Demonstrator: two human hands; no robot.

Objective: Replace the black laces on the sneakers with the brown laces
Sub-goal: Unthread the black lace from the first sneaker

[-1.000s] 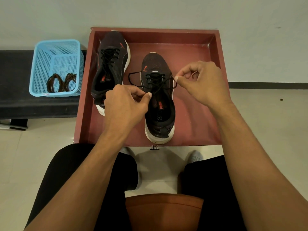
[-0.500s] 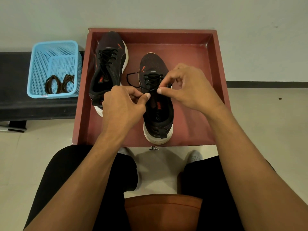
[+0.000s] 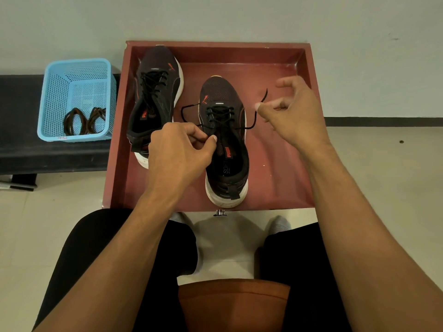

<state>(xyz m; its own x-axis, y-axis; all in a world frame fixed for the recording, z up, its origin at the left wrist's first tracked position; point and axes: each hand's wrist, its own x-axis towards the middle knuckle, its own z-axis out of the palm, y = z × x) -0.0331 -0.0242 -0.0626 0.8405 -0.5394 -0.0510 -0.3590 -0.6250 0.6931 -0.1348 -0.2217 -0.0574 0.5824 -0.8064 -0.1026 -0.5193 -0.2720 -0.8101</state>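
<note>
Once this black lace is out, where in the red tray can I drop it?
Bare tray floor between the right sneaker and the right wall, nearer you than the right hand. Crowded leftward: left sneaker and left hand.

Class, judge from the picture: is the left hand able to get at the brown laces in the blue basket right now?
Probably not yet: the left hand pinches the black lace. Once it lets go, the open-topped basket leaves the brown laces uncovered.

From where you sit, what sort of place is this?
Likely a plain indoor room, perhaps a home or a work space: a bare pale wall, a tiled floor, and a low black bench holding a blue plastic basket beside a red tray.
</note>
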